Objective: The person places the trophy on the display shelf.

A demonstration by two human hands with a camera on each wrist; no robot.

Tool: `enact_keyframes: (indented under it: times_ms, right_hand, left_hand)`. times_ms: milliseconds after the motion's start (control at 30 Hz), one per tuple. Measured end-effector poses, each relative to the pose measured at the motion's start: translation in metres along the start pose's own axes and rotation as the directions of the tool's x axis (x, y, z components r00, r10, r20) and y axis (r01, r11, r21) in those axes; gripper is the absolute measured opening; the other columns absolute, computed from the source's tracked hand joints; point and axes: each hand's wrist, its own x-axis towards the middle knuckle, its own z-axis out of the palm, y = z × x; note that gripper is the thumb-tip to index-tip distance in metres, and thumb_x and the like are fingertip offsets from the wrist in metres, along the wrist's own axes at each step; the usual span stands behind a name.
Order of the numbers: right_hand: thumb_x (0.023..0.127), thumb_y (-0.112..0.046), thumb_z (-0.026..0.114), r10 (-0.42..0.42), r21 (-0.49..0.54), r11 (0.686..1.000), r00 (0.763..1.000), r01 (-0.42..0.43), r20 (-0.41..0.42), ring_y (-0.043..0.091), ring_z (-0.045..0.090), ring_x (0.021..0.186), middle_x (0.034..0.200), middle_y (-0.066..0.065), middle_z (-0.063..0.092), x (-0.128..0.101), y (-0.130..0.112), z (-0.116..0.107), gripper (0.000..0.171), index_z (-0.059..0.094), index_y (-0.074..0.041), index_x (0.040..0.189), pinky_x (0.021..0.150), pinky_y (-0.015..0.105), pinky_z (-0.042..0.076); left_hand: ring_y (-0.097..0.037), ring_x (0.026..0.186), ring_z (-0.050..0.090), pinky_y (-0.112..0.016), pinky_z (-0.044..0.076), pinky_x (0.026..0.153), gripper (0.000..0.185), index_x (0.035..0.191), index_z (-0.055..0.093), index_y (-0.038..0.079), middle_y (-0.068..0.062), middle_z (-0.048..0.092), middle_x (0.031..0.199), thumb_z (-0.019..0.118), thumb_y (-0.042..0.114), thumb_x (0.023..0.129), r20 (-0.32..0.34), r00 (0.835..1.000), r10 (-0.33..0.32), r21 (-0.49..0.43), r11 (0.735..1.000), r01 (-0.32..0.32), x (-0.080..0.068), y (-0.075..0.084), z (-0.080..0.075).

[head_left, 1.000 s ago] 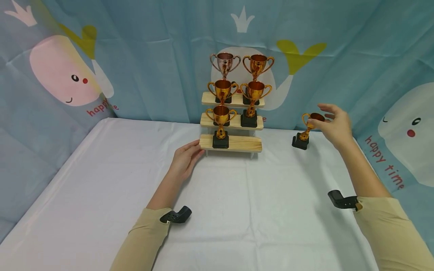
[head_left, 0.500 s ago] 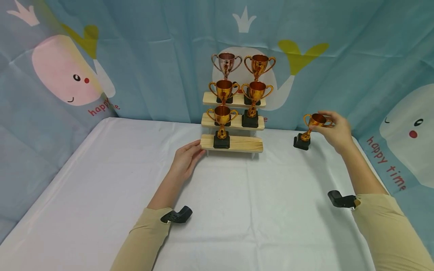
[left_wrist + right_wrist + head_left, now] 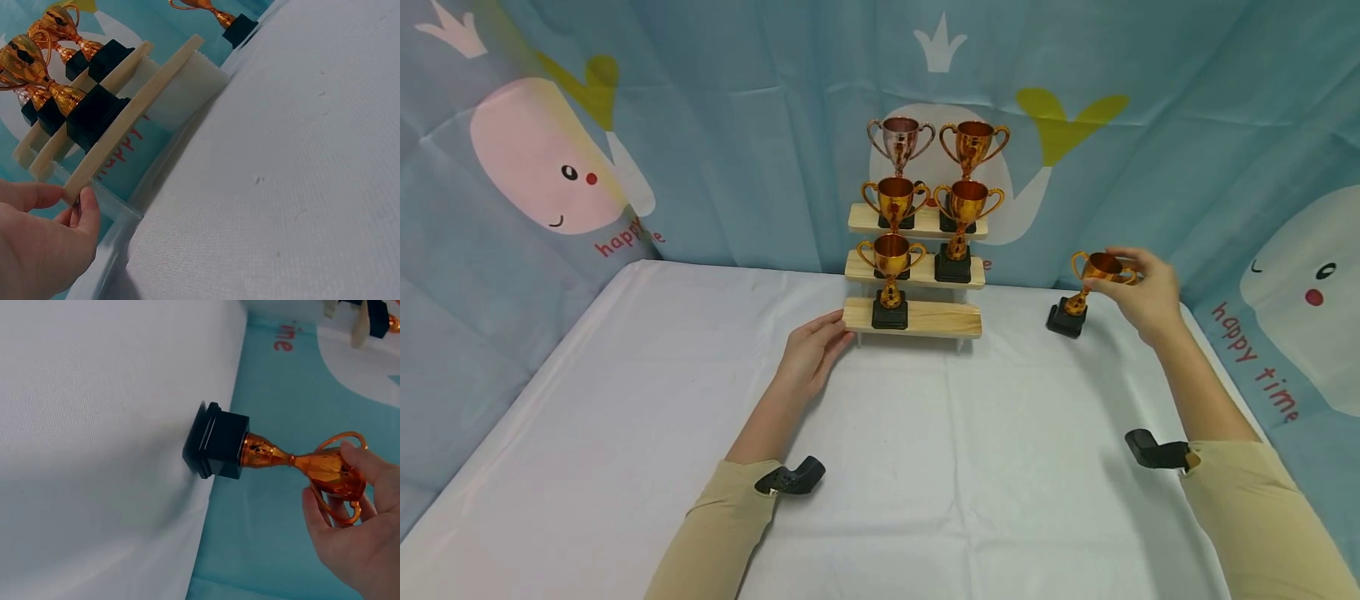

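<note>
My left hand [image 3: 811,354] pinches the left end of the lowest board of a three-tier wooden display stand [image 3: 943,318]; in the left wrist view thumb and fingers [image 3: 89,215] close on the board's end. Over at the right, my right hand [image 3: 1146,292] grips a gold trophy cup [image 3: 1077,302] by its bowl and one handle. The right wrist view shows the trophy's black square base [image 3: 219,442] at the white cloth; whether it touches is hard to tell. One gold trophy [image 3: 890,267] stands on the lowest board's left side.
On the middle board stand two gold trophies, including the right one [image 3: 966,204]. The top board bears a silver-pink trophy [image 3: 898,137] and a gold trophy [image 3: 973,142]. A blue printed curtain [image 3: 737,150] hangs behind the white-covered table [image 3: 880,467].
The right hand's fingers have closed round the trophy's bowl. Its base has since shifted slightly toward the camera. The left hand stays at the stand.
</note>
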Motion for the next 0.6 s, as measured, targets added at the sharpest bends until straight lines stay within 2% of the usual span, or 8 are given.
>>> enact_keyframes:
  times_ms: [600]
  right_hand:
    - [0.101, -0.022, 0.074, -0.032, 0.025, 0.999, 0.998, 0.031, 0.05, 0.007, 0.052, 0.099, 0.155, 0.025, 0.047, -0.016, -0.025, 0.008, 0.066, 0.046, -0.002, 0.157, 0.073, 0.002, 0.051]
  left_hand:
    - [-0.024, 0.14, 0.054, -0.021, 0.055, 0.108, 0.044, 0.154, 0.048, -0.003, -0.017, 0.048, 0.158, 0.053, 0.004, 0.111, -0.017, 1.0, -0.013, 0.001, 1.0, 0.013, 0.002, 0.0, 0.0]
